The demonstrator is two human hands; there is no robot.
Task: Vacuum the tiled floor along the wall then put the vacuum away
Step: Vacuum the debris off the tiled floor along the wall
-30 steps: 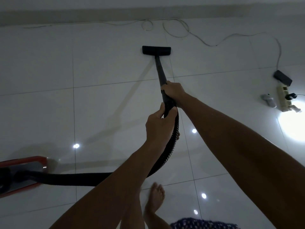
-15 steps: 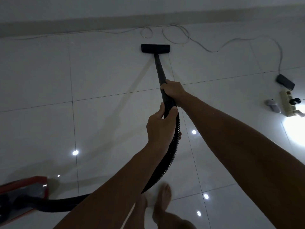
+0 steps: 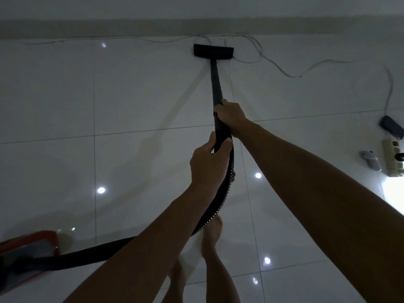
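Both arms reach forward. The left hand (image 3: pixel 208 165) is curled around the wand (image 3: pixel 216 84), and the right hand (image 3: pixel 229 115) grips it further ahead. Bare feet (image 3: pixel 211 235) stand below.

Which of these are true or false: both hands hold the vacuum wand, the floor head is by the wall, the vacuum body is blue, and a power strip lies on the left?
1. Both hands hold the wand. True: the left hand and right hand grip the wand.
2. The floor head is by the wall. True.
3. The vacuum body is blue. False: it is red.
4. A power strip lies on the left. False: it lies at the right edge.
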